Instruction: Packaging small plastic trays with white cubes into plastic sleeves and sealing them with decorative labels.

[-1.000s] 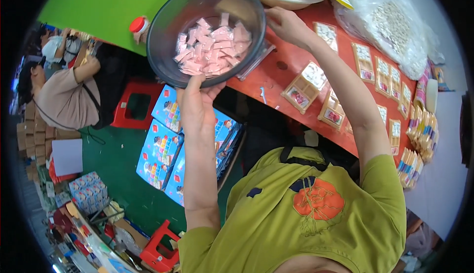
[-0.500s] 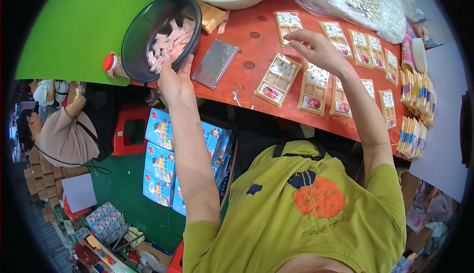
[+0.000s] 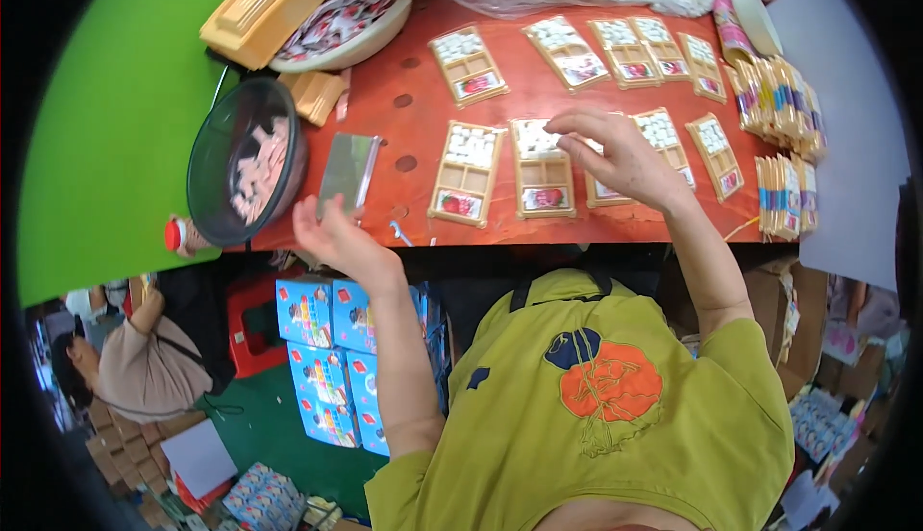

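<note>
My left hand [image 3: 338,243] is off the table's front edge side, fingers apart, just right of a dark bowl [image 3: 204,180] with pink packets [image 3: 260,171] in it. Nothing shows in its fingers. My right hand [image 3: 620,156] hovers over the near row of small wooden compartment trays, fingers bent, with a gap to the thumb and nothing visible between. Its fingertips are nearest a tray [image 3: 544,173] holding white pieces [image 3: 535,137] and a red-and-white packet [image 3: 545,198]. Another such tray [image 3: 466,180] lies to its left. The hand partly hides a third tray [image 3: 606,195].
A clear flat plastic case [image 3: 348,173] lies beside the bowl. Several more filled trays stand farther back on the red table [image 3: 423,79]. Upright stacks of packed trays [image 3: 784,108] stand at the right. A basin [image 3: 385,31] of packets and a wooden box [image 3: 264,7] are far left.
My left hand has come away from the bowl's rim and now sits apart from it. My right hand remains over the trays. The whole view has shifted.
</note>
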Demonstrator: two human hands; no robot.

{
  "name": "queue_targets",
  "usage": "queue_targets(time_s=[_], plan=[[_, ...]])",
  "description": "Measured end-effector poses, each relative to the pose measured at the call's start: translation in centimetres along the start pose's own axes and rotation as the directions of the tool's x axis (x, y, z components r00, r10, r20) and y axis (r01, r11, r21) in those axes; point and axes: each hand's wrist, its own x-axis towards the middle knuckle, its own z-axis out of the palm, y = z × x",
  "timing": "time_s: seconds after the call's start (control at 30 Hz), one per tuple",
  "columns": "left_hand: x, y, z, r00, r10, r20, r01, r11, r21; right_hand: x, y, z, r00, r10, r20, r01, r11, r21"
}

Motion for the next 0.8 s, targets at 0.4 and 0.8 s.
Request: queue_targets(time_s=[0.4,0.8], plan=[[8.4,-1.1,9.1,0.826,0.267,0.497,-0.556,0.240,0.796,-6.2,0.1,-0.2,0.990,0.117,-0.080,-0.104,0.983,0.150],[13.5,-5.2,14.3,0.941,0.144,0.305,-0.293,-0.102,0.951,-7.1,0.3,-0.2,0.990,0.132,-0.048,-0.123,0.980,0.158]])
